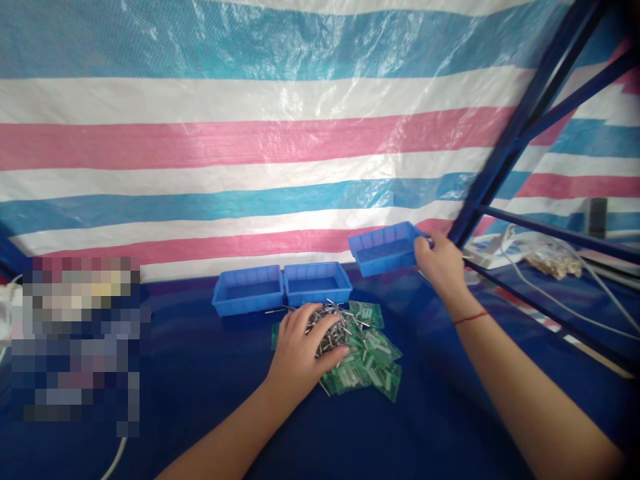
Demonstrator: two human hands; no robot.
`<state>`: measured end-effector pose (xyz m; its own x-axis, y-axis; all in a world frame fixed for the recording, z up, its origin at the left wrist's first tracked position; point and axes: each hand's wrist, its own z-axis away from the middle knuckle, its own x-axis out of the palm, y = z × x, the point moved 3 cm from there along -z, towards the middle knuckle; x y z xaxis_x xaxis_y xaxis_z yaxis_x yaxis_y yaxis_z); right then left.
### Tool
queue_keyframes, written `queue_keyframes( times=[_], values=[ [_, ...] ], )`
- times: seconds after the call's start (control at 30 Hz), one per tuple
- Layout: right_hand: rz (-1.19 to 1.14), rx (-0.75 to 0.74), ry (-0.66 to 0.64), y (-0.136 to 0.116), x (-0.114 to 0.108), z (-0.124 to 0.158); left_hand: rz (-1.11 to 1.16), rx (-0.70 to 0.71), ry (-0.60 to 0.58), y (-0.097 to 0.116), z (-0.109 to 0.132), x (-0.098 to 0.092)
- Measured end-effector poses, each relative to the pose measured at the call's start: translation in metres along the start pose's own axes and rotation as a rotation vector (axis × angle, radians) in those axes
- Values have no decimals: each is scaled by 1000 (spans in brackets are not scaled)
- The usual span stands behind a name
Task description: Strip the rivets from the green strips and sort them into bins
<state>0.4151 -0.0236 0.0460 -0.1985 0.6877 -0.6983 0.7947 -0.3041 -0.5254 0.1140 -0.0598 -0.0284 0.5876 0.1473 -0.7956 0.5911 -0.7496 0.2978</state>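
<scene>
My left hand (300, 347) rests over a pile of thin silver metal pieces (330, 337) that look like blind rivets, its fingers apart and curved around the pile's left side. Green-tinted small plastic packets (373, 363) lie under and to the right of the loose pieces, with slim items inside. Up and to the right, my right hand (443, 263) grips the right end of a blue plastic bin (387, 250), held tilted above the table and seemingly with nothing in it. Two like bins, a left one (249, 308) and a middle one (319, 295), stand side by side behind the pile.
The table (200, 400) has a dark blue surface. A striped plastic sheet (250, 147) hangs behind it. Blue metal frame bars (510, 153) rise at the right, with white cables and a bag (555, 260) beyond. A pixelated area covers the left side.
</scene>
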Motion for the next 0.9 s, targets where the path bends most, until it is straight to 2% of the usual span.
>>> queue_keyframes(
  times=[0.13,0.33,0.53,0.9],
  values=[
    [43,63,-87,33,42,12,-47,6,-44,2,-1,1],
    [44,84,-155,54,72,11,-61,-13,-66,2,0,1],
    [10,66,-200,61,81,13,-65,-7,-86,1,-1,1],
    [-3,48,-217,61,80,16,-66,-12,-94,2,-2,1]
  ],
)
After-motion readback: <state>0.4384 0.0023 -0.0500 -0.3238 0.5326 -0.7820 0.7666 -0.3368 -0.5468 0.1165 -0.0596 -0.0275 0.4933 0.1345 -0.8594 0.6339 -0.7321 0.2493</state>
